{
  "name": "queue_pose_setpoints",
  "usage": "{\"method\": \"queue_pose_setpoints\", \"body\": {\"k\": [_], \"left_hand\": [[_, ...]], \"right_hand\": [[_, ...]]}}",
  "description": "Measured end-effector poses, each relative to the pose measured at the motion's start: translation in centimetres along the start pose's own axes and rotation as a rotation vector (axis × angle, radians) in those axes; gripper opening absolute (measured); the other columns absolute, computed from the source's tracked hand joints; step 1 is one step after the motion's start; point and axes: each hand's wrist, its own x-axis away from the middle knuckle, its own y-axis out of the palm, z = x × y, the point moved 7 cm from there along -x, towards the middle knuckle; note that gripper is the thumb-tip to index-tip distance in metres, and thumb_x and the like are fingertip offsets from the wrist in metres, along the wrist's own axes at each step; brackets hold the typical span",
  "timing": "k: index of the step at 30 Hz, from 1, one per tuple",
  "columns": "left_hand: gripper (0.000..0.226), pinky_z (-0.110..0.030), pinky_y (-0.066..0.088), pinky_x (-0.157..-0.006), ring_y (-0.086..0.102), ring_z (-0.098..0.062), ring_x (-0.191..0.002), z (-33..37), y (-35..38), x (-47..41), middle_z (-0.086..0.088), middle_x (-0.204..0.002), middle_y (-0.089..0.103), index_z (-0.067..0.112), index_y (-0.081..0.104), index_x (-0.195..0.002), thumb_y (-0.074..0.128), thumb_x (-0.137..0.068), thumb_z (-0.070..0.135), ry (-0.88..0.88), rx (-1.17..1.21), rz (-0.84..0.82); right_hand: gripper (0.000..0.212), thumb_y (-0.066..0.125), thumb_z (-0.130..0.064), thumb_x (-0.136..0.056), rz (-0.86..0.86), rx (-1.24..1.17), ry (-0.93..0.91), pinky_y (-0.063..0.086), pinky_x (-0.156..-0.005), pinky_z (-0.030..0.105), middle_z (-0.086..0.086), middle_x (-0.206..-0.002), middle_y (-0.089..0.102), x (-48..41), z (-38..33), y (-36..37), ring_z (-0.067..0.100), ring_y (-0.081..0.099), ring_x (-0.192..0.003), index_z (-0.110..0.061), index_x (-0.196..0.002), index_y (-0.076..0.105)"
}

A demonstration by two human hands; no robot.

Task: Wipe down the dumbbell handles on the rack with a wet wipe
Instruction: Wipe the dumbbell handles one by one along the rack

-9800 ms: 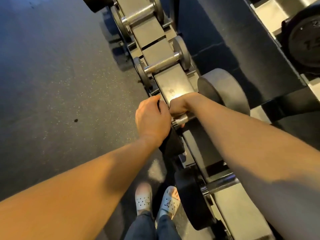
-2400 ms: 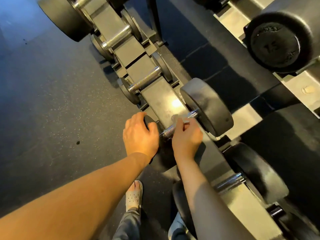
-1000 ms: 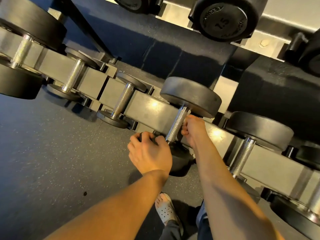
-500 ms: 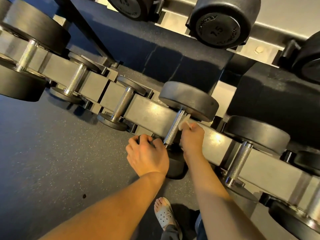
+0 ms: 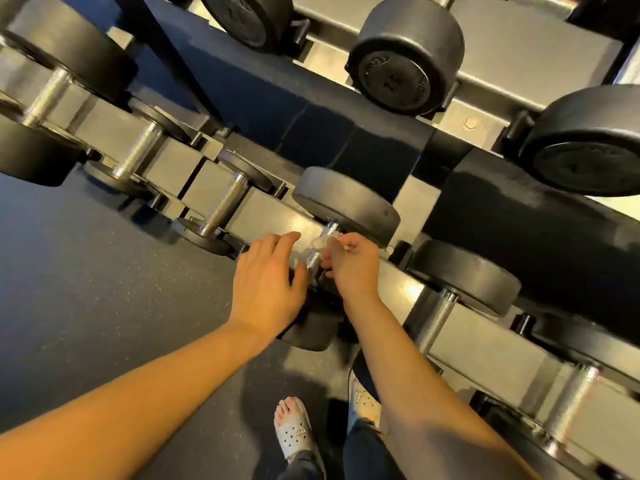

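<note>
- White wet wipe (image 5: 318, 242) lies on the knurled steel dumbbell handle (image 5: 313, 260) mid-rack, pinched by the right hand (image 5: 353, 268).
- Left hand (image 5: 268, 282) rests just left, fingers loosely spread over the grey rack rail (image 5: 270, 213).
- Dark speckled floor (image 5: 86, 289) spreads left and near.

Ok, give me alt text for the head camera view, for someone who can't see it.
A person's right hand holds a white wipe against the metal handle of a dumbbell on a low rack, while the left hand rests on its near end. More dumbbells sit along the rack and on a shelf above.
</note>
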Motion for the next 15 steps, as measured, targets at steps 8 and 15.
{"method": "queue_pose_setpoints", "body": {"k": [8, 15], "left_hand": [[0.023, -0.038, 0.061, -0.075, 0.071, -0.018, -0.081, 2.2, 4.5, -6.1, -0.002, -0.084, 0.075, 0.022, 0.078, -0.085, 0.059, -0.098, 0.019, -0.409, 0.609, -0.122], [0.023, -0.026, 0.058, -0.063, 0.068, -0.022, -0.072, 0.1, 4.6, -7.2, -0.007, -0.075, 0.071, 0.010, 0.075, -0.080, 0.059, -0.094, -0.001, -0.664, 0.756, 0.134]], "right_hand": [[0.033, 0.039, -0.014, -0.109, -0.320, 0.001, 0.071, 0.050, -0.066, 0.005, 0.003, -0.101, 0.067, -0.6, -2.7, 0.3, 0.010, 0.063, -0.090, -0.007, -0.125, 0.066], [0.033, 0.051, -0.024, -0.105, -0.421, 0.329, -0.157, 0.056, -0.098, 0.044, 0.003, -0.118, 0.070, -0.1, -4.7, -3.0, 0.016, 0.067, -0.108, -0.017, -0.135, 0.062]]}}
